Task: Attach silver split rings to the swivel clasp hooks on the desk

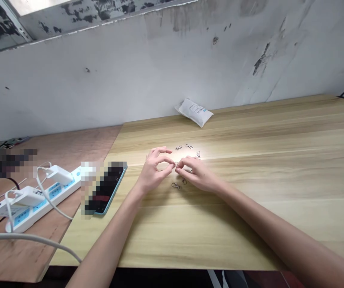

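Left hand (153, 171): thumb and forefinger pinch a tiny, silvery metal piece (176, 163), between the two hands. Right hand (200, 174): fingertips bunched just beside it — cannot tell if they grip. Small silvery metal clasps (176, 185) lie beyond and nearside of the right hand, on the pale wood-grain surface (259, 168). White printed packet (194, 112) — farther beyond both hands.

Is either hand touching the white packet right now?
No, the packet lies near the wall, beyond and apart from the left hand and right hand.
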{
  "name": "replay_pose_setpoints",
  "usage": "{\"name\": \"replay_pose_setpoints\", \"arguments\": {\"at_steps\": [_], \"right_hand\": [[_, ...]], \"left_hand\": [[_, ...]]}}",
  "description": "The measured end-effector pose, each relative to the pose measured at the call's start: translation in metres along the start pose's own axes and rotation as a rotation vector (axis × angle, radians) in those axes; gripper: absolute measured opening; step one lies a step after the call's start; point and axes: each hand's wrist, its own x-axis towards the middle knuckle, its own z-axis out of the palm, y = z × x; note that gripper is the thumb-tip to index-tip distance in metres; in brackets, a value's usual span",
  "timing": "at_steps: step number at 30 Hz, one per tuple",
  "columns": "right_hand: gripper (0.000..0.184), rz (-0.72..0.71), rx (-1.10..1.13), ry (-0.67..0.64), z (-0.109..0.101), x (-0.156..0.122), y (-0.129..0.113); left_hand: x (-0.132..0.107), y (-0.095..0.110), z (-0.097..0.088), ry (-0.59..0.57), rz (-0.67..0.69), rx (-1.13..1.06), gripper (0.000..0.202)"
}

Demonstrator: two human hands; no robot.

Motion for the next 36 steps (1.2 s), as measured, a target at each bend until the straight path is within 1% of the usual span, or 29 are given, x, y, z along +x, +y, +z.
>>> {"name": "replay_pose_setpoints", "arguments": {"at_steps": [3, 5, 8, 10, 13, 15, 16, 18, 20, 21, 22, 25, 26, 28, 30, 31, 33, 35, 36], "right_hand": [[0.020, 0.035, 0.152, 0.019, 0.002, 0.000, -0.001], [0.020, 0.032, 0.236, 0.035, 0.002, 0.001, -0.001], [0.021, -0.010, 0.215, 0.016, -0.001, 0.002, 0.002], [0.023, -0.031, 0.118, 0.035, -0.004, 0.003, 0.005], [0.019, -0.081, -0.115, 0.166, -0.005, 0.002, 0.007], [0.018, -0.158, -0.294, 0.240, -0.003, 0.001, 0.005], [0.019, -0.211, -0.375, 0.253, -0.003, 0.000, 0.002], [0.023, -0.331, -0.498, 0.211, -0.001, -0.002, -0.003], [0.027, -0.415, -0.543, 0.131, -0.001, -0.003, -0.007], [0.028, -0.415, -0.535, 0.112, -0.001, -0.003, -0.008], [0.028, -0.383, -0.509, 0.116, -0.001, -0.003, -0.009], [0.022, -0.172, -0.337, 0.217, 0.000, -0.002, -0.007], [0.021, -0.112, -0.261, 0.227, 0.000, -0.002, -0.006], [0.021, -0.051, -0.110, 0.185, 0.002, -0.001, -0.004], [0.025, -0.045, -0.013, 0.104, 0.001, 0.000, -0.001], [0.027, -0.054, -0.008, 0.071, -0.001, 0.001, 0.001], [0.027, -0.109, -0.111, 0.051, -0.008, 0.002, 0.005], [0.025, -0.223, -0.338, 0.079, -0.016, 0.003, 0.009], [0.024, -0.272, -0.458, 0.117, -0.020, 0.003, 0.009]], "left_hand": [[-0.001, -0.001, 0.000, 0.009, 0.013, -0.004, 0.008], [-0.001, 0.000, 0.001, 0.009, 0.027, -0.004, 0.007], [-0.001, 0.001, 0.001, 0.014, 0.049, 0.008, 0.007], [-0.001, 0.002, 0.001, 0.023, 0.060, 0.047, 0.008], [-0.002, 0.001, 0.003, 0.032, 0.063, 0.156, 0.008], [-0.002, 0.000, 0.005, 0.034, 0.064, 0.226, 0.008], [-0.002, -0.001, 0.005, 0.038, 0.065, 0.254, 0.008], [-0.003, -0.004, 0.006, 0.064, 0.065, 0.294, 0.008], [-0.003, -0.007, 0.006, 0.105, 0.054, 0.307, 0.008], [-0.003, -0.008, 0.006, 0.124, 0.048, 0.303, 0.008], [-0.003, -0.009, 0.005, 0.141, 0.045, 0.297, 0.008], [-0.003, -0.006, 0.006, 0.162, 0.073, 0.272, 0.008], [-0.003, -0.003, 0.006, 0.163, 0.091, 0.263, 0.008], [-0.003, 0.002, 0.007, 0.170, 0.128, 0.246, 0.008], [-0.003, 0.007, 0.006, 0.194, 0.150, 0.230, 0.008], [-0.003, 0.008, 0.005, 0.207, 0.154, 0.223, 0.008], [-0.002, 0.008, 0.004, 0.216, 0.137, 0.206, 0.007], [-0.002, 0.006, 0.004, 0.174, 0.089, 0.174, 0.008], [-0.002, 0.005, 0.005, 0.136, 0.056, 0.153, 0.008]]}}
